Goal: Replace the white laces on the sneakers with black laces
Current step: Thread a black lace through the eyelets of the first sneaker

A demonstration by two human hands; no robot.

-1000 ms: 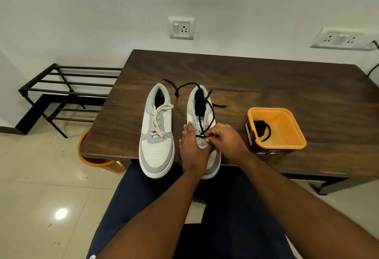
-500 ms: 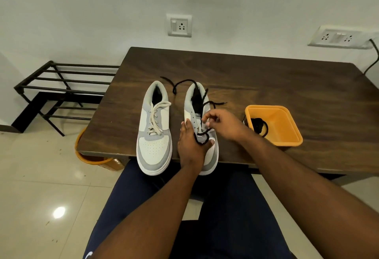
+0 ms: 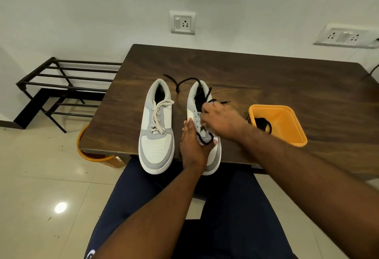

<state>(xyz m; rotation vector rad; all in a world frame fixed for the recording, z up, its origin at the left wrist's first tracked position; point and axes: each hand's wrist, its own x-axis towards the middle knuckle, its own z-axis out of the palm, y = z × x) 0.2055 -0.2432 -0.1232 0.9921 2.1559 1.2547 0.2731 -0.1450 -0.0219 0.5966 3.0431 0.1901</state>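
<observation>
Two grey-and-white sneakers stand side by side at the front edge of the wooden table [image 3: 266,78]. The left sneaker [image 3: 156,127] still carries its white lace [image 3: 159,113]. The right sneaker [image 3: 202,115] has a black lace [image 3: 184,83] threaded low down, its loose ends trailing past the heel. My left hand [image 3: 193,146] grips the toe of the right sneaker. My right hand [image 3: 221,120] pinches the black lace above the tongue, and it is blurred. Another black lace [image 3: 263,125] lies coiled in an orange tub [image 3: 287,127].
The orange tub sits on the table to the right of the sneakers. A black metal rack [image 3: 61,86] stands on the floor at left. An orange bucket [image 3: 92,152] sits under the table's left corner. My lap in dark trousers is below the table edge.
My right hand has risen from the toe eyelets towards the heel, drawing the black lace up through the shoe. My left hand stays on the toe.
</observation>
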